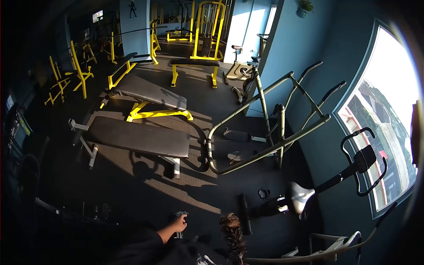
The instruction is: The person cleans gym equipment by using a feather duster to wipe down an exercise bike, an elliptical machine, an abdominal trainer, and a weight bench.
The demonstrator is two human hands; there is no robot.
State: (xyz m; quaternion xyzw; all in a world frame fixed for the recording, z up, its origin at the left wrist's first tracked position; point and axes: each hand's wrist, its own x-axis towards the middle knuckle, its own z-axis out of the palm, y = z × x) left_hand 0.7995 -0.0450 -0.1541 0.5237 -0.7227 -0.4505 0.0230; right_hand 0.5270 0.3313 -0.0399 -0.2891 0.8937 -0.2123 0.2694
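Low in the head view, my left hand (179,224) reaches out from a black sleeve (143,246). Its fingers are curled against a small greyish thing (180,214) that I cannot make out. To the right of that hand stands a tufted brown and black thing (233,232), like feathers or hair; what holds it is hidden. My right hand does not show. Dark clothing with white marks (205,259) fills the bottom edge.
A black bench (139,136) lies ahead, with a yellow-framed bench (152,95) behind it. At the right are a tubular-framed machine (269,152) and an exercise bike with a pale seat (300,197). A bright window (382,101) is in the right wall.
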